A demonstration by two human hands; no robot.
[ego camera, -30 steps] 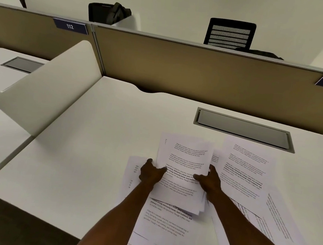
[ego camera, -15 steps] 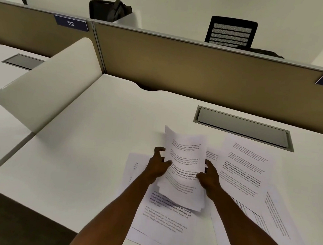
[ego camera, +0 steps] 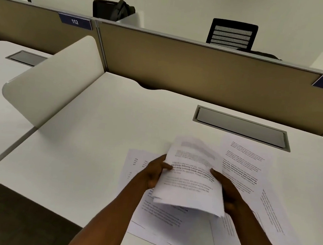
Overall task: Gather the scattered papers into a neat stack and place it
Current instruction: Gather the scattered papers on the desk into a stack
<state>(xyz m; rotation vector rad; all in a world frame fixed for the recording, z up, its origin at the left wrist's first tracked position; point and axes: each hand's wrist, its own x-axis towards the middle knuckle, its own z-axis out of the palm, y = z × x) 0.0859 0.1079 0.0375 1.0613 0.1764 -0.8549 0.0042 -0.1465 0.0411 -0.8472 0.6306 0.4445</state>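
Both hands (ego camera: 192,181) have lifted the gathered sheets (ego camera: 188,182) higher, tilted.

Dim, even indoor light with soft shadows and no glare. The held papers (ego camera: 189,176) are motion-blurred at their far edge. Wide-angle distortion bends the partition (ego camera: 200,74).

Both hands hold a sheaf of white printed paper sheets (ego camera: 189,182) above the white desk (ego camera: 87,145): the left hand (ego camera: 154,174) grips its left edge, the right hand (ego camera: 227,192) its right edge. More printed sheets (ego camera: 245,166) lie scattered flat beneath and beside it.
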